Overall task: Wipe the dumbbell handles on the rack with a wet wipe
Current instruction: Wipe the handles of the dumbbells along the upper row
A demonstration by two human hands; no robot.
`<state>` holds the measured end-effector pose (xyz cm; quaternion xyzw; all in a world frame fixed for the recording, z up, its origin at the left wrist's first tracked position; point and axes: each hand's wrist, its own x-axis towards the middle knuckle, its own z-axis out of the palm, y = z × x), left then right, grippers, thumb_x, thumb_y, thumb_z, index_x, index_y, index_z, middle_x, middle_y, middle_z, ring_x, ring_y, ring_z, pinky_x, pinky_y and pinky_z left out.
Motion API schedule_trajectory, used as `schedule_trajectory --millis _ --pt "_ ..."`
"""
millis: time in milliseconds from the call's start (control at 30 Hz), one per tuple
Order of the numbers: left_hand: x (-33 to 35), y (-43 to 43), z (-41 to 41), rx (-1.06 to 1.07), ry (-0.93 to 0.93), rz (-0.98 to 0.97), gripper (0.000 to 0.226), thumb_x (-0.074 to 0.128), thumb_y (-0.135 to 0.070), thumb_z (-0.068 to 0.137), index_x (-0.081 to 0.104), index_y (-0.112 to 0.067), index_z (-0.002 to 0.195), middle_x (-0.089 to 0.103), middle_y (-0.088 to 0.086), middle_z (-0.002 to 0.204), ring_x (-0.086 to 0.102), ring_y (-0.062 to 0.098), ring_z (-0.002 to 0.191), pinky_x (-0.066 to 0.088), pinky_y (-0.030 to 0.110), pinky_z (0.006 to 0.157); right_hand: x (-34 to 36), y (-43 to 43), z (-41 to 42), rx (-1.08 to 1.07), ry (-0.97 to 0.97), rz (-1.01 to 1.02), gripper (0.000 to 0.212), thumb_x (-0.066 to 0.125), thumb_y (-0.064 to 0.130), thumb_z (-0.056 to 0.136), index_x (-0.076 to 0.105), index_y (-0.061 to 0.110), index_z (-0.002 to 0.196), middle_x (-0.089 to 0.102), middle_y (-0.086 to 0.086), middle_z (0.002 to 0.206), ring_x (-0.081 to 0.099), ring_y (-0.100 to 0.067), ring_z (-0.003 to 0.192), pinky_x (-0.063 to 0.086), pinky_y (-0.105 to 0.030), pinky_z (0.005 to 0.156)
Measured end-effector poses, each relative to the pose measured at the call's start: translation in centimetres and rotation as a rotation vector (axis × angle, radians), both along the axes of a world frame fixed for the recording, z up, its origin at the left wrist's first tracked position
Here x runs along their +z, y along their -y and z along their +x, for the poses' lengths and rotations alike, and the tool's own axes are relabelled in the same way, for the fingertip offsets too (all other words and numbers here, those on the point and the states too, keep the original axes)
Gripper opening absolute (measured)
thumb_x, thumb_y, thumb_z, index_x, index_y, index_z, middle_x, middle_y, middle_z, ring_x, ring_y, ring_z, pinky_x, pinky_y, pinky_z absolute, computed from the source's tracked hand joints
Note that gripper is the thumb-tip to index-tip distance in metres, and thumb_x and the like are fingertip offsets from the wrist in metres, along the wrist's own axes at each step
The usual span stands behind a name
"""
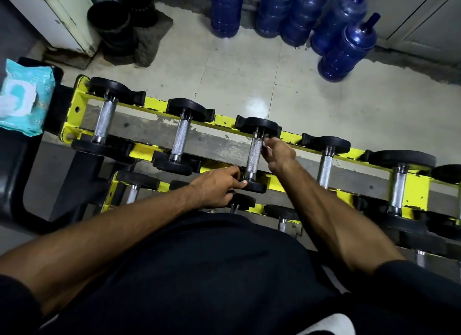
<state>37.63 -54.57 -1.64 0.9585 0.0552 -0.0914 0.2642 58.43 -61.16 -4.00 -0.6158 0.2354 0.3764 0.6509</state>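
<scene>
A yellow rack (159, 105) holds a row of black-plated dumbbells with knurled steel handles. My right hand (278, 155) is at the far end of the third dumbbell's handle (254, 157), fingers curled and pinching a small pale wet wipe (268, 147) that is mostly hidden. My left hand (217, 187) grips the near plate (254, 186) of that same dumbbell, thumb on top and fingers curled under its edge. Other handles (106, 118) (181, 140) (325, 168) lie bare to either side.
A teal wet wipe pack (22, 100) lies on a black bench at the left. Lower rack tiers with more dumbbells (133, 195) sit close to my body. Several blue water jugs (346, 50) and black buckets (112, 22) stand on the tiled floor behind the rack.
</scene>
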Motion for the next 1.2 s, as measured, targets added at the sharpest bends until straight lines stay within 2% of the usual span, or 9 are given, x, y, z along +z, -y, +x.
schedule_trajectory --millis 67,167,300,367,533,667,867,1033,1200 --pt "0.0 -0.1 0.1 0.007 0.001 -0.005 0.046 0.060 -0.028 0.096 0.053 -0.028 0.141 0.044 -0.003 0.130 0.053 0.011 0.105 0.051 0.026 0.084 -0.3 0.5 -0.8 0.032 0.281 -0.080 0.014 0.077 -0.007 0.076 0.073 0.004 0.084 0.074 -0.010 0.083 0.072 -0.024 0.077 0.061 -0.034 0.070" --pt "0.2 0.0 0.2 0.006 0.003 0.002 0.044 0.059 -0.029 0.096 0.054 -0.028 0.140 0.044 -0.003 0.130 0.053 0.012 0.106 0.051 0.027 0.086 -0.4 1.2 -1.4 0.372 0.804 -0.274 0.011 0.082 0.008 0.076 0.078 0.014 0.084 0.075 0.003 0.080 0.072 -0.014 0.077 0.060 -0.030 0.071" --pt "0.4 -0.1 0.3 -0.010 0.002 0.019 0.043 0.057 -0.031 0.097 0.054 -0.029 0.140 0.044 -0.002 0.128 0.053 0.013 0.107 0.047 0.024 0.083 0.0 1.1 -1.1 0.871 1.549 -0.479 0.017 0.069 0.002 0.082 0.077 0.014 0.091 0.074 0.003 0.101 0.061 -0.019 0.086 0.049 -0.029 0.068" --pt "0.4 -0.1 0.2 -0.017 -0.001 0.032 0.045 0.057 -0.031 0.097 0.053 -0.030 0.141 0.044 -0.002 0.128 0.053 0.014 0.106 0.046 0.024 0.081 0.3 0.4 -1.3 1.125 1.738 -0.696 0.028 0.065 -0.003 0.082 0.075 0.013 0.102 0.072 0.002 0.112 0.056 -0.024 0.088 0.046 -0.030 0.061" --pt "0.0 0.0 0.0 -0.027 -0.021 0.046 0.052 0.058 -0.029 0.096 0.046 -0.030 0.146 0.043 -0.001 0.129 0.050 0.012 0.107 0.042 0.021 0.080 2.1 -1.3 -3.0 1.599 1.606 -0.931 0.023 0.061 -0.004 0.083 0.068 0.006 0.103 0.066 -0.010 0.103 0.058 -0.031 0.095 0.046 -0.037 0.067" --pt "-0.1 0.0 -0.1 -0.036 -0.039 0.042 0.055 0.058 -0.028 0.095 0.043 -0.028 0.148 0.041 0.001 0.132 0.047 0.012 0.109 0.038 0.020 0.081 3.0 -1.2 -3.6 1.834 1.430 -0.849 0.016 0.062 0.010 0.089 0.071 0.016 0.101 0.067 -0.011 0.098 0.064 -0.033 0.086 0.047 -0.034 0.063" --pt "0.0 0.2 -0.1 -0.048 -0.023 0.073 0.057 0.056 -0.029 0.097 0.037 -0.029 0.151 0.039 0.003 0.135 0.046 0.015 0.115 0.044 0.024 0.086 2.5 -0.6 -1.1 1.412 1.641 -0.817 0.015 0.066 0.010 0.089 0.074 0.015 0.102 0.068 -0.001 0.106 0.061 -0.024 0.092 0.051 -0.033 0.066" --pt "0.0 0.0 -0.2 -0.061 -0.027 0.087 0.057 0.054 -0.029 0.098 0.035 -0.029 0.152 0.038 0.003 0.137 0.046 0.015 0.116 0.041 0.023 0.085 1.4 2.2 -2.7 1.571 1.664 -0.578 0.011 0.075 0.017 0.085 0.074 0.014 0.096 0.071 -0.001 0.104 0.060 -0.021 0.092 0.047 -0.029 0.069" --pt "-0.1 0.1 -0.1 -0.058 -0.022 0.076 0.055 0.056 -0.028 0.096 0.041 -0.028 0.150 0.040 0.002 0.133 0.048 0.014 0.110 0.043 0.023 0.082 3.4 -0.5 -3.3 1.546 1.551 -0.922 0.014 0.059 0.005 0.091 0.067 0.009 0.102 0.067 -0.005 0.101 0.065 -0.027 0.079 0.049 -0.031 0.061"
